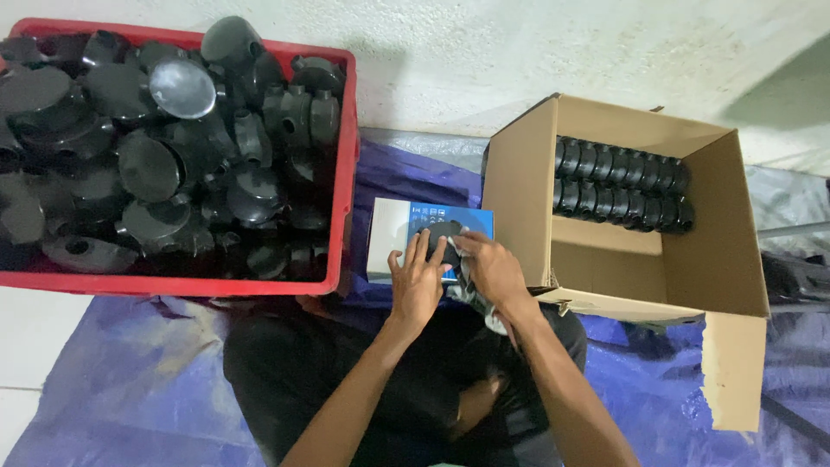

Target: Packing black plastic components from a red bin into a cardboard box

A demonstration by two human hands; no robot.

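Both hands meet at centre over a small blue-and-white box (430, 227) lying on the blue tarp (138, 372). Left hand (417, 278) & right hand (489, 266) grip a black round fitting (443, 233) plus a grey cloth (471, 290), fingers curled on them. Red crate (349, 156) of black fittings far left; cardboard carton (519, 182) w/ stacked black parts on the right.

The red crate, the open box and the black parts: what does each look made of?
Red crate: seems moulded plastic, smooth, with a thick rolled rim. Open box: corrugated cardboard, matt brown, folded flaps. Black parts: probably moulded plastic, semi-gloss, some faces catching light. Blue sheet underneath: looks like thin, wrinkled tarpaulin.
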